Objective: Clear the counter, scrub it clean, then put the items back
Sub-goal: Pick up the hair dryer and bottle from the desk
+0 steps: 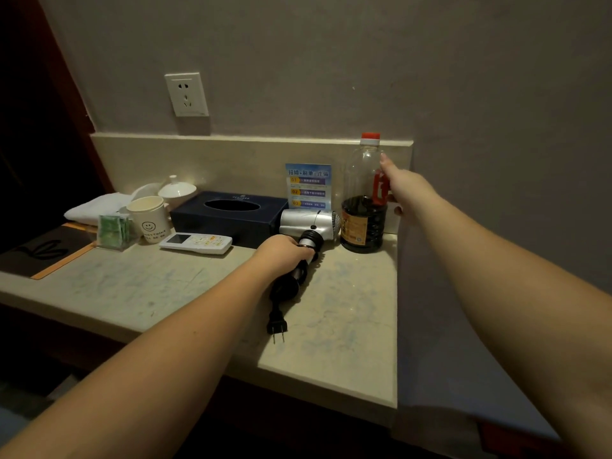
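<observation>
The desk is pale beige, faintly blue-mottled. A silver hairdryer has a black cord. The tissue box is navy; the soy sauce bottle, red-capped, holds dark liquid. The cream mug bears a smiley face.

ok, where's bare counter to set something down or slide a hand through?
Free: the front strip of the counter, between the remote and the near edge, and the patch right of the plug, before the bottle. Crowded: the back row, from towel and cup past the tissue box to the hair dryer.
</observation>
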Tool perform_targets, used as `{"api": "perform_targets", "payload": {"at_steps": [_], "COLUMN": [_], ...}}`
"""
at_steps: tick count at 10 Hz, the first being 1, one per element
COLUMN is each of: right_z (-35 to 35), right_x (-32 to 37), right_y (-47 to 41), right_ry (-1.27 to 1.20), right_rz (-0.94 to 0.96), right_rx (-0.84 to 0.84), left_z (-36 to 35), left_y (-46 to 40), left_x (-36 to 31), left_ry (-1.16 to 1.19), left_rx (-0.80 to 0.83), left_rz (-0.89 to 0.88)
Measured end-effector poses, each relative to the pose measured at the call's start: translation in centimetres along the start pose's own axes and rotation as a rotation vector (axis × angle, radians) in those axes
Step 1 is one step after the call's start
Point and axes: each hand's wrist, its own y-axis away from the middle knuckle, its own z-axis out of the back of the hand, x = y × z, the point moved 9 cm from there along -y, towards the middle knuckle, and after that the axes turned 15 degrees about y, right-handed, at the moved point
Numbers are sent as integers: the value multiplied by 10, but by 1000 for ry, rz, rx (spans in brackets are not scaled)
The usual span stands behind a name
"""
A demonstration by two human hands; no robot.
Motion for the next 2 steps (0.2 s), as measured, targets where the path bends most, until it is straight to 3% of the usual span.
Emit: {"api": "perform_targets", "payload": {"at_steps": [2], "right_z": [4], "right_x": [-3], "right_y": [24], "right_ry": [11], "right_rz": [-32], "right_rx": [-50], "left_z": [11], "left_y": [25], "left_x": [1], "left_ry": [17], "left_rx": [-51], "left_rz": [-77]}}
